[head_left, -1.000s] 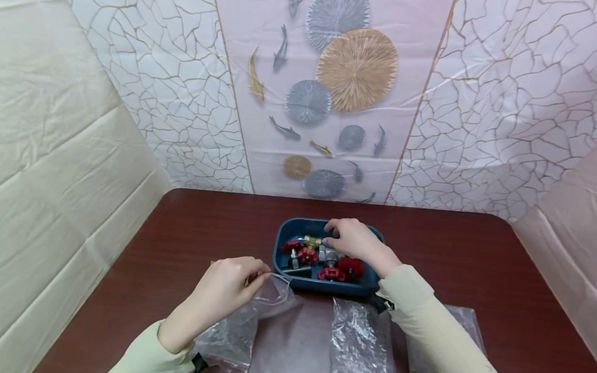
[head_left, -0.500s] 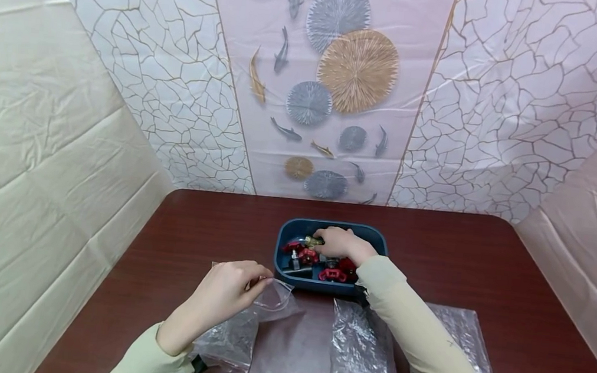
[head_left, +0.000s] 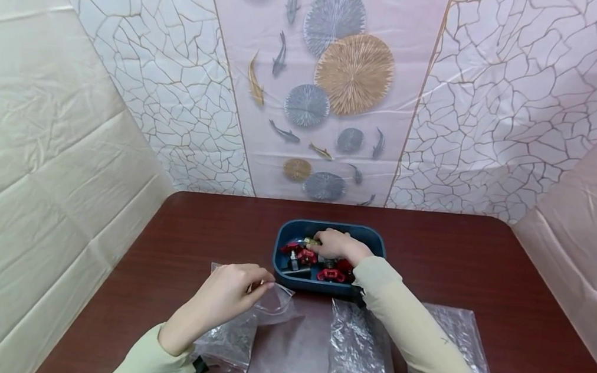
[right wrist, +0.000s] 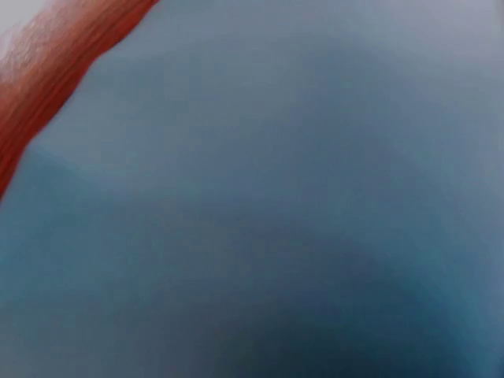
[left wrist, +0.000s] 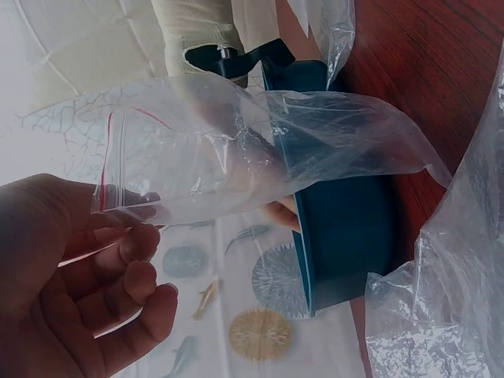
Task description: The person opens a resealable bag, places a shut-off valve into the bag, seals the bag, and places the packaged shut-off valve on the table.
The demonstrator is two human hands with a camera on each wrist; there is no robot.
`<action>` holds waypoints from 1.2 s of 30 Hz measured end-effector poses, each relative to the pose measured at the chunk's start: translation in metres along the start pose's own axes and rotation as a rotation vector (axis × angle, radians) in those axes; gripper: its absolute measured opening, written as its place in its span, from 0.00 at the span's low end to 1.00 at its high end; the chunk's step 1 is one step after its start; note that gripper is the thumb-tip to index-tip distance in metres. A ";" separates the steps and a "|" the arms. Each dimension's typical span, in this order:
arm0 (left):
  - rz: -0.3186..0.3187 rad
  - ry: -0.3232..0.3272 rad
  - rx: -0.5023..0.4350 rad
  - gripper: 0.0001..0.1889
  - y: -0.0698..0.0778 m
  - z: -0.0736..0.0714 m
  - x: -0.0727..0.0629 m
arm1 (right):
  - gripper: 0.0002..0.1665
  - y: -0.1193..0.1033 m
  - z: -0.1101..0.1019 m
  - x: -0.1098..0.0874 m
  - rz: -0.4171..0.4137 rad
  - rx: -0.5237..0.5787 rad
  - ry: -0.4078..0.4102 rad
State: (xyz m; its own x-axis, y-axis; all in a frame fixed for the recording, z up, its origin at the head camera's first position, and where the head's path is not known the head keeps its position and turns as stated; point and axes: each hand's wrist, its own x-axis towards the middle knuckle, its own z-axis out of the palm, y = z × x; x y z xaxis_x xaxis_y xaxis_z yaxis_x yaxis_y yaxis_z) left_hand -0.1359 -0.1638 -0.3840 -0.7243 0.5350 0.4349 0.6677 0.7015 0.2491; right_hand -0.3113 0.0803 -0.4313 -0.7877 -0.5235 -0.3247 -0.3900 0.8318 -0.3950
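My left hand (head_left: 233, 290) pinches the top edge of a clear zip bag (left wrist: 228, 150) with a red seal line. The bag hangs from thumb and forefinger, its mouth toward the bin, while the other fingers curl loosely. My right hand (head_left: 338, 245) reaches down into a blue plastic bin (head_left: 282, 278), thumb and fingertips closed about a brass valve (head_left: 312, 242) that is partly hidden by them. Around it lie red-handled valves (head_left: 331, 274), a small silver fitting (head_left: 294, 261) and a dark tube-like piece (head_left: 297, 272). The right wrist view is filled by the blurred bin wall (right wrist: 236, 157).
On the dark red table (head_left: 210, 226), a crinkled clear bag (head_left: 364, 352) lies in front of the bin. Another clear bag (head_left: 469, 337) lies to its right, partly under the right sleeve. A bag (head_left: 229, 340) also lies below the left hand. Patterned fabric walls enclose the table.
My right hand has come down into the bin and moved left, its fingers closing about the brass valve. The left hand with its bag has hardly moved.
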 end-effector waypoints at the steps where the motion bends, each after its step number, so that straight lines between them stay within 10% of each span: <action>1: 0.000 -0.004 -0.004 0.02 0.000 0.000 0.000 | 0.33 0.000 0.001 -0.001 0.006 0.004 0.001; 36: 0.001 0.003 0.010 0.02 0.000 -0.002 -0.009 | 0.30 0.019 0.012 0.035 0.050 0.063 -0.016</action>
State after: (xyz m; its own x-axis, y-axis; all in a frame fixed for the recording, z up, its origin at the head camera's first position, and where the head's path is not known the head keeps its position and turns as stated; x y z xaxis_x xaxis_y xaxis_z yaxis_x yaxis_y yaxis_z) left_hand -0.1295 -0.1698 -0.3858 -0.7234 0.5340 0.4377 0.6663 0.7060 0.2400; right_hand -0.3403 0.0758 -0.4608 -0.7977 -0.4846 -0.3590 -0.3190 0.8442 -0.4307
